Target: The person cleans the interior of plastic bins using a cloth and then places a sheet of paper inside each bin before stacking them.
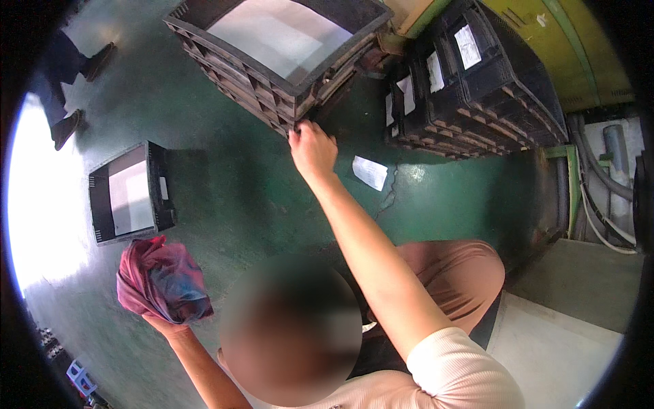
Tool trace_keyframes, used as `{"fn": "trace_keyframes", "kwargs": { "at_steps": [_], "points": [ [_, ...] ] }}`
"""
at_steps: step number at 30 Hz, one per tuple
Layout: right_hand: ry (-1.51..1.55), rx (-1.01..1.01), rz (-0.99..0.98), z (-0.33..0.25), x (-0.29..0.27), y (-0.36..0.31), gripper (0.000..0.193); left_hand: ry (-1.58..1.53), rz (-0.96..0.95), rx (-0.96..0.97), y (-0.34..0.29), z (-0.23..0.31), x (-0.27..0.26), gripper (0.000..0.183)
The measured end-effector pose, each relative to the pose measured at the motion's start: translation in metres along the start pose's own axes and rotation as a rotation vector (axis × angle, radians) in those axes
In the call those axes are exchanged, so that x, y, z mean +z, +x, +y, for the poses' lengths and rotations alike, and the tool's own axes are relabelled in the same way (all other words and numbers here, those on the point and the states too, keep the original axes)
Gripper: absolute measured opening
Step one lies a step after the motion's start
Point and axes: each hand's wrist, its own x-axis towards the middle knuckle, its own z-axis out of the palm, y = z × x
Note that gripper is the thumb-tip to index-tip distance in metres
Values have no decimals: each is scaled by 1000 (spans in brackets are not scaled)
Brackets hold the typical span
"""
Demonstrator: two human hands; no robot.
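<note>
My left hand (pixel 162 326) is closed on a bunched red and blue cloth (pixel 163 281), which hides most of its fingers. It is held out at the left, in front of a low black crate. With the arm stretched forward, my right hand (pixel 315 151) has its fingers curled at the near lower corner of a large black plastic crate (pixel 297 102). Its fingertips are partly hidden behind that corner. A white sheet lies inside the large crate, which looks to be stacked on another.
A small black crate (pixel 168 191) with a white liner stands on the green floor at left. Labelled black crates (pixel 477 88) are stacked at far right, near pipes (pixel 616 153). A paper sheet (pixel 370 172) lies on the floor. Another person's shoes (pixel 67 128) show at far left.
</note>
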Motion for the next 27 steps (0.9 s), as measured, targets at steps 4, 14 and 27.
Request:
{"fn": "trace_keyframes", "kwargs": {
  "at_steps": [4,14,27],
  "points": [
    [367,356,-31,59,4,-6,23,-13,-46,-3,-9,13,19,60],
    [1334,870,-204,103,4,116,22,89,-95,-2,-46,13,44,62],
    [1248,836,-387,102,-52,130,70,758,-20,349,-85,6,121,94]
  ]
}}
